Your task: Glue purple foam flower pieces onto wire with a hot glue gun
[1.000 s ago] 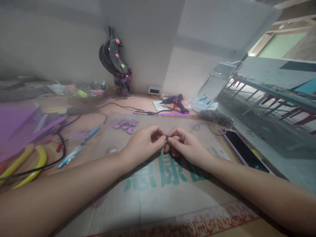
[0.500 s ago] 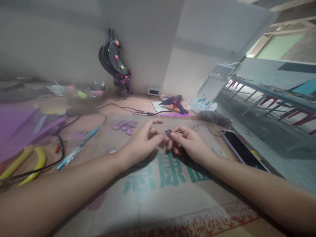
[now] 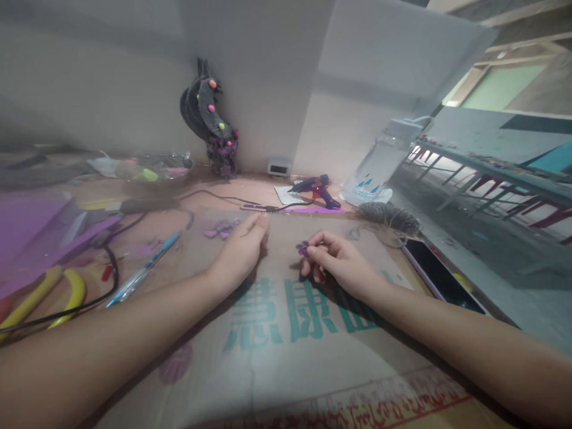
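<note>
My right hand (image 3: 337,262) pinches a small purple flower piece (image 3: 302,246) between thumb and fingertips, just above a flattened cardboard sheet (image 3: 286,333) with green printed characters. My left hand (image 3: 241,247) lies stretched out on the cardboard with its fingers apart. Its fingertips reach a small cluster of purple petal pieces (image 3: 220,229) lying on the sheet. The left hand holds nothing that I can see.
A blue glue gun (image 3: 315,187) with a black cord lies at the back. Beside it stand a clear plastic bottle (image 3: 379,164) and a coil of twine (image 3: 388,215). A phone (image 3: 440,274) lies right, a blue pen (image 3: 143,271) and yellow-handled pliers (image 3: 49,295) left. A dark decorated ornament (image 3: 210,128) leans in the corner.
My left hand let go of the purple piece and moved left and away toward the petal cluster. My right hand stays put, holding the piece alone.
</note>
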A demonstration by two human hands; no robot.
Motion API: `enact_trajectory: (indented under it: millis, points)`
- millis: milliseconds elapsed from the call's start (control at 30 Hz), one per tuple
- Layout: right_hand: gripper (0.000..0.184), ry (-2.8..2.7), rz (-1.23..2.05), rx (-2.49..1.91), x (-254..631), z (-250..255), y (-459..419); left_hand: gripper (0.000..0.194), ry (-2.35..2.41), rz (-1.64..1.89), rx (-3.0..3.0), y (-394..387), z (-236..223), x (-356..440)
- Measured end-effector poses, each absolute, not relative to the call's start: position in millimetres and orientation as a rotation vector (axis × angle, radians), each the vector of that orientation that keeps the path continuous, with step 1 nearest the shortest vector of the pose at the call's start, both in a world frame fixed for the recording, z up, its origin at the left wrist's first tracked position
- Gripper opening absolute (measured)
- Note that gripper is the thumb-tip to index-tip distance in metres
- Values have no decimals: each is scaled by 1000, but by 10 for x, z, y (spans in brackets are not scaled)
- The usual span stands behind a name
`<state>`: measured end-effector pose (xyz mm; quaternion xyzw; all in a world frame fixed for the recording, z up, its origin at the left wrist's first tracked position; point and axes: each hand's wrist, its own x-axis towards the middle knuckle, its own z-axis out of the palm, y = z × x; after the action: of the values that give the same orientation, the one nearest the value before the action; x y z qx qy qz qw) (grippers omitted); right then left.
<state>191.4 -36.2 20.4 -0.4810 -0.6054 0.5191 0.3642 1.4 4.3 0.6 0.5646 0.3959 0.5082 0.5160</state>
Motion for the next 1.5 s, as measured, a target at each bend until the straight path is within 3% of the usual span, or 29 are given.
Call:
enact_trajectory:
  millis: [167,400,667,800,1033,1200,1500]
  points:
    - [27,-1574,1293,-1237,1923,192,-351,43,1054,1117,1478,14,39,0]
    - [27,-1599,1253,-1248,1906,175,-376,25,1159,1042,1624,-32,118,2]
    - [15,-1277,883,-935,2085,268,-323,47,1117,1029,1583,2,40,-12]
    - [18,-1491,1023,-1168,1999,282,-390,22,1043,1069,1774,-35,2,6]
    - [25,-1652,1148,-1211,1906,225,-485,37,850,950,1981,-192,110,15]
    - [22,-1659,1106,-1215,1935,189,-439,19,955,914,2003,-194,76,34]
    - [14,-1862,797,-1277,1938,166,-433,17,1069,914,2055,-189,95,49]
